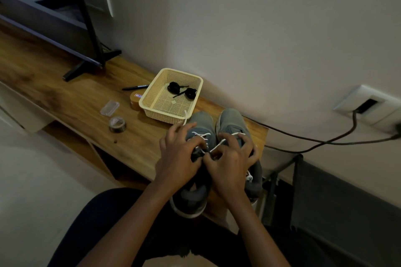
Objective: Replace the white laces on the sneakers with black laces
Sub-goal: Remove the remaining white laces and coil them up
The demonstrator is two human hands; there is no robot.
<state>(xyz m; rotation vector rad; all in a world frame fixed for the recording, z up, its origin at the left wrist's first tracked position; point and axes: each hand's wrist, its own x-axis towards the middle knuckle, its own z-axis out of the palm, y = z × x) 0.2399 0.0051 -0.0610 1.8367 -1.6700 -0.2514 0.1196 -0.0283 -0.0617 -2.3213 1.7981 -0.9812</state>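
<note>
Two grey sneakers stand side by side at the right end of the wooden shelf, toes toward the wall: the left sneaker (200, 120) and the right sneaker (231, 120). Both carry a white lace (202, 135). My left hand (180, 158) and my right hand (230, 158) meet over the left sneaker's tongue, fingers curled and pinching its white lace. One white lace end (186, 117) trails up toward the basket. Two coiled black laces (182, 90) lie in the cream plastic basket (152, 104) just behind the shoes.
A black marker (135, 87), a brown tape roll (135, 100), a clear plastic piece (109, 108) and a grey tape roll (117, 124) lie left of the basket. A black stand foot (86, 65) rests farther left. A black cable (314, 140) runs along the wall at right.
</note>
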